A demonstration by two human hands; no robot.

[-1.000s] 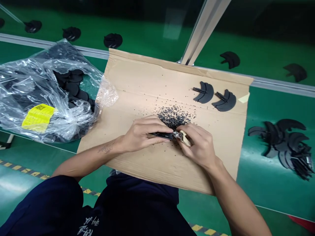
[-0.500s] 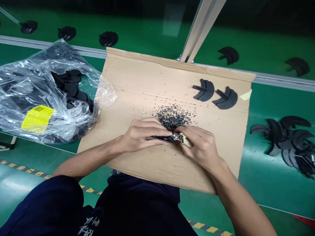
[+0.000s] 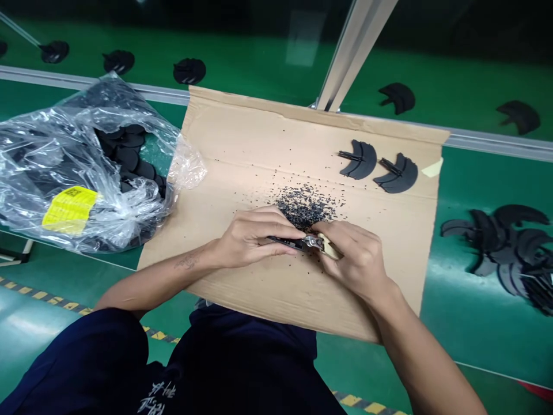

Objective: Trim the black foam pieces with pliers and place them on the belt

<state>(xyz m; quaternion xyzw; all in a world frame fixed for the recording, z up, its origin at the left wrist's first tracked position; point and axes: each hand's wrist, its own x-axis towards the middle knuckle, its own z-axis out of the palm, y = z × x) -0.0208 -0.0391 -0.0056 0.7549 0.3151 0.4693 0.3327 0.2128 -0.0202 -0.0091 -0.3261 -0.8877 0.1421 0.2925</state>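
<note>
My left hand (image 3: pixel 254 235) pinches a dark, flat plastic part (image 3: pixel 288 242) between thumb and fingers, over the cardboard sheet (image 3: pixel 242 294). My right hand (image 3: pixel 352 251) is wrapped round the pale handles of small metal-jawed cutting pliers (image 3: pixel 313 241). The jaws meet the right end of the part; my fingers hide much of the handles, and I cannot tell whether the blades are closed on it. Just beyond both hands lies a heap of tiny black clippings (image 3: pixel 305 204), thinning out into loose bits around it.
Two curved black parts (image 3: pixel 358 159) lie on the cardboard's far right. More curved parts (image 3: pixel 518 245) are piled on the green table to the right. At left, a clear plastic bag (image 3: pixel 108 219) holds many black discs. A metal-framed glass panel (image 3: pixel 259 52) bounds the back.
Both hands stay in nearly the same place, still holding the part and the pliers. The whole view has shifted very slightly.
</note>
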